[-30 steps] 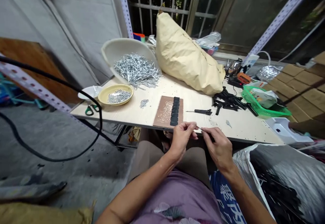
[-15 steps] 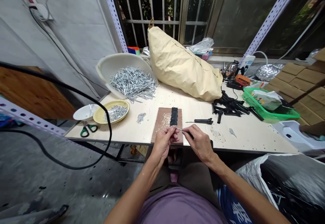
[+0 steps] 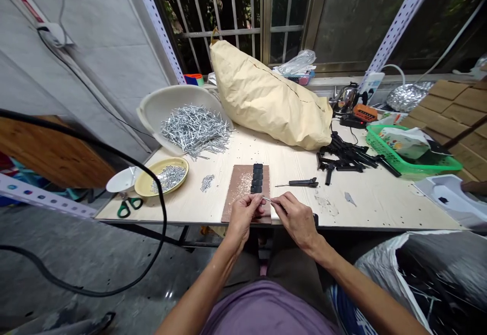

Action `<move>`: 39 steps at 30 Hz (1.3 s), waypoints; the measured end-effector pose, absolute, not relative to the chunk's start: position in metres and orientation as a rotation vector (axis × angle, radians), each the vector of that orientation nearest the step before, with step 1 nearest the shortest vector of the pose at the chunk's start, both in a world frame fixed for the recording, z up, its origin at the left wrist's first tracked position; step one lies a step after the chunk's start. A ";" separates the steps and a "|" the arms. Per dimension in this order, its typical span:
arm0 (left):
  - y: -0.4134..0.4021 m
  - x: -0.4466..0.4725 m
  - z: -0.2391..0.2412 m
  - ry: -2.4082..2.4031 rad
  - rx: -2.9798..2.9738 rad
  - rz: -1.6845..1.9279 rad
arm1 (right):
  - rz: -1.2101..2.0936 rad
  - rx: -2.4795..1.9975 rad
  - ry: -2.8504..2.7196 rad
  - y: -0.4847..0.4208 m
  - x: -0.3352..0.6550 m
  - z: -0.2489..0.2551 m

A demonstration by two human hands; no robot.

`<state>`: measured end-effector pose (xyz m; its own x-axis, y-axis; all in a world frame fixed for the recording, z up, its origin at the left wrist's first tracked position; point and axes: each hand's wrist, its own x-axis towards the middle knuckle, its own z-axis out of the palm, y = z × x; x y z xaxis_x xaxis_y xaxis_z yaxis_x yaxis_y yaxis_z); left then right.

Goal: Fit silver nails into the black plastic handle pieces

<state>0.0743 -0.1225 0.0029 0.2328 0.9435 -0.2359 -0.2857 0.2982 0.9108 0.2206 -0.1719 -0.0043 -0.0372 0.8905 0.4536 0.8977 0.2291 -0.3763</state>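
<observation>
My left hand (image 3: 243, 217) is closed in a pinch at the left end of a thin metal rod (image 3: 267, 199). What else those fingertips hold is too small to make out. My right hand (image 3: 297, 219) grips the rod's other end, its fingers curled. Both hands hover over the front edge of a brown mat (image 3: 230, 200). On the mat, a column of small black blocks (image 3: 257, 177) lies just beyond my fingertips, beside scattered tiny pale pieces (image 3: 243, 187). Beyond my right hand, a black tool with a thin metal tip (image 3: 302, 183) rests on the table.
Metal pins fill a tilted white basin (image 3: 146, 109) at back left. A yellow bowl (image 3: 139, 185) of small metal parts and green-handled scissors (image 3: 124, 208) sit left. A large beige sack (image 3: 266, 97), black parts (image 3: 342, 152) and a green basket (image 3: 414, 168) stand behind and right.
The camera view has shifted slightly, and the table appears a little lower. Both hands keep nearly the same pose; less of the black part at my right fingertips shows now.
</observation>
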 end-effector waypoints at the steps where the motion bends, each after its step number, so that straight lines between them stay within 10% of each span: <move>1: -0.122 0.075 0.004 0.966 0.869 1.003 | -0.017 -1.637 -1.898 -0.172 0.222 -0.004; 39: -0.104 0.068 0.010 0.968 0.773 1.041 | -0.152 -1.470 -2.026 -0.136 0.234 0.006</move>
